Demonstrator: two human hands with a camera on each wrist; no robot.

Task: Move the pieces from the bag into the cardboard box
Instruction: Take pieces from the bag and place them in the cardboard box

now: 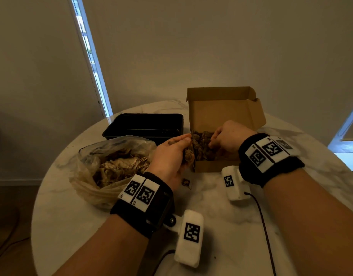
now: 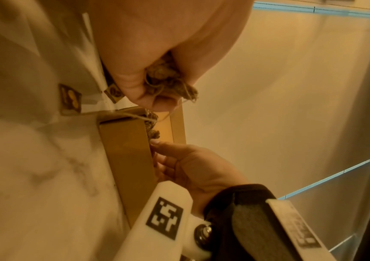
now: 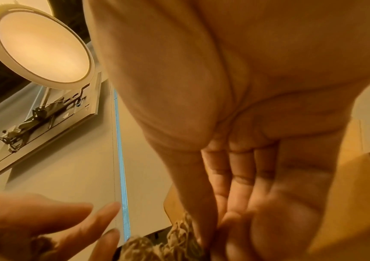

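A clear plastic bag [image 1: 96, 156] of brown, stringy pieces [image 1: 116, 168] lies at the left of the table. To its right stands the open cardboard box [image 1: 215, 167], [image 2: 125, 151] with a heap of the same pieces [image 1: 203, 145] inside. My left hand [image 1: 169, 156], [image 2: 148, 83] grips a clump of pieces [image 1: 188, 156], [image 2: 168, 83] right over the box's left wall. My right hand [image 1: 227, 138], [image 2: 188, 166] reaches into the box. Its fingers [image 3: 235, 185] point straight down onto the heap [image 3: 179, 236].
A black tray [image 1: 132, 122] stands behind the bag, left of the box. One small dark tag [image 1: 185, 183], [image 2: 70, 98] lies on the round marble table [image 1: 211, 220] in front of the box. A dark cable [image 1: 265, 232] runs toward me at the right.
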